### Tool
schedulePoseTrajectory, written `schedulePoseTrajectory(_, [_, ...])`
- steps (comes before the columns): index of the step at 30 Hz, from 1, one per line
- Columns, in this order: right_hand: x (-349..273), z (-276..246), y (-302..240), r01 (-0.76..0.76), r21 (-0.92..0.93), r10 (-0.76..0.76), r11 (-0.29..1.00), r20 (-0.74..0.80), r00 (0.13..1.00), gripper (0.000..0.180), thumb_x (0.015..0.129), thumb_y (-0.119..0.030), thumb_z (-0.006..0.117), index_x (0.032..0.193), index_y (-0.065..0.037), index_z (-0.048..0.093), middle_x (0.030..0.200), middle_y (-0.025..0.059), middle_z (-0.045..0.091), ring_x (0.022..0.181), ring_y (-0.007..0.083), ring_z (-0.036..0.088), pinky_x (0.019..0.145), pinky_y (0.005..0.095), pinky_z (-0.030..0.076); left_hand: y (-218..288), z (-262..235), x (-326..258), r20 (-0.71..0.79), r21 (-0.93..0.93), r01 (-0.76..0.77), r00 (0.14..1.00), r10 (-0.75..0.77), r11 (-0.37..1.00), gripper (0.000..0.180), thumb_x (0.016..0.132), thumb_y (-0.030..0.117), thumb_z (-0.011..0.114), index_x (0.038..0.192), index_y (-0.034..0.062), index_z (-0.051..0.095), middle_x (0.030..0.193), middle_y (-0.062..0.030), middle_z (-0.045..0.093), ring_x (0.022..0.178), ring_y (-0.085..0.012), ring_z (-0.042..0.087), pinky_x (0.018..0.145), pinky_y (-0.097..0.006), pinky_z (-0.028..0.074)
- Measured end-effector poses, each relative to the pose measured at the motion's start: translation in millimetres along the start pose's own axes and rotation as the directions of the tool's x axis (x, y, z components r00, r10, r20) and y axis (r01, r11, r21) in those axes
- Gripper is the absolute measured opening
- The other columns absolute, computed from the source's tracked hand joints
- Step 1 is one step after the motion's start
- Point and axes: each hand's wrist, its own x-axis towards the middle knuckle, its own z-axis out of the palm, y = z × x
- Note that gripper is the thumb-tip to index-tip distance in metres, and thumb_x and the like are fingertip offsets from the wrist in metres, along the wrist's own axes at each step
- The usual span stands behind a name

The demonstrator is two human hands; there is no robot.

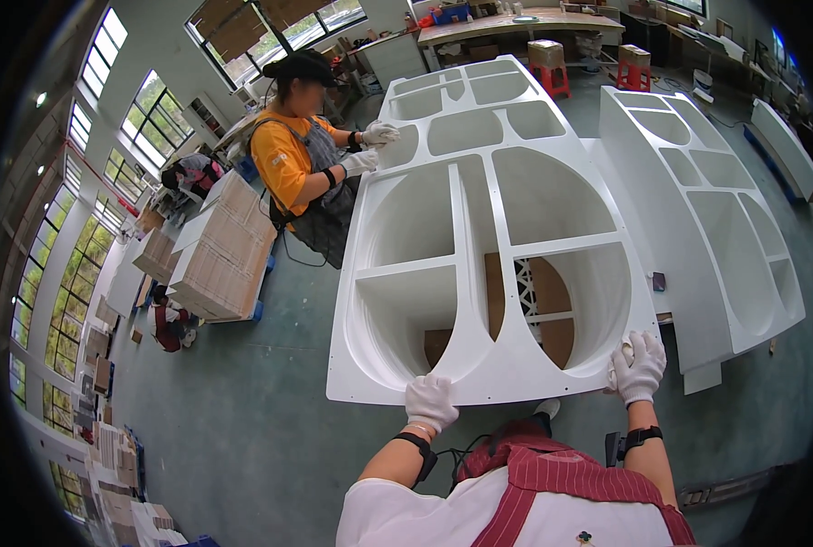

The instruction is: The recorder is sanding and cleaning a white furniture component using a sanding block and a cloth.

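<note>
A large white shelf unit (406,266) lies in front of me, its rounded openings facing up. Brown board shows through the bottom of its near openings. White-gloved, my left hand (431,402) is closed over the middle of the near edge. My right hand (642,366), gloved too, rests at the near right corner, its fingers closed round a crumpled white wad that looks like cloth (620,361). Most of that wad is hidden by the fingers. Across the unit's far left side, a co-worker in an orange shirt (283,159) has gloved hands at its edge.
A second white unit (662,214) stands close on the right. Red stools (550,80) with boxes on them stand beyond, before a workbench (516,27). Stacked wrapped panels (224,255) sit on a blue pallet at left. Another person (169,324) crouches near them.
</note>
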Motion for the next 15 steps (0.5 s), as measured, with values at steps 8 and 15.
schedulePoseTrajectory(8, [0.5, -2.7, -2.4, -0.001, 0.003, 0.001, 1.0, 0.005, 1.0, 0.05, 0.083, -0.036, 0.081, 0.127, -0.015, 0.071, 0.139, 0.0161, 0.061, 0.132, 0.0394, 0.053, 0.115, 0.0514, 0.039, 0.9, -2.9, 0.3, 0.025, 0.012, 0.0, 1.0, 0.0, 1.0, 0.023, 0.074, 0.026, 0.071, 0.093, 0.0125, 0.071, 0.094, -0.0154, 0.071, 0.088, -0.0374, 0.069, 0.078, -0.05, 0.053])
schedulePoseTrajectory(15, [-0.2, -0.6, -1.5, -0.002, -0.011, 0.002, 1.0, -0.012, 1.0, 0.051, 0.082, -0.036, 0.081, 0.127, -0.015, 0.072, 0.139, 0.0158, 0.061, 0.133, 0.0393, 0.053, 0.115, 0.0508, 0.04, 1.0, -4.5, 0.2, 0.028, 0.014, -0.004, 1.0, 0.004, 1.0, 0.024, 0.075, 0.027, 0.071, 0.094, 0.0121, 0.072, 0.096, -0.0151, 0.071, 0.09, -0.0372, 0.069, 0.079, -0.05, 0.053])
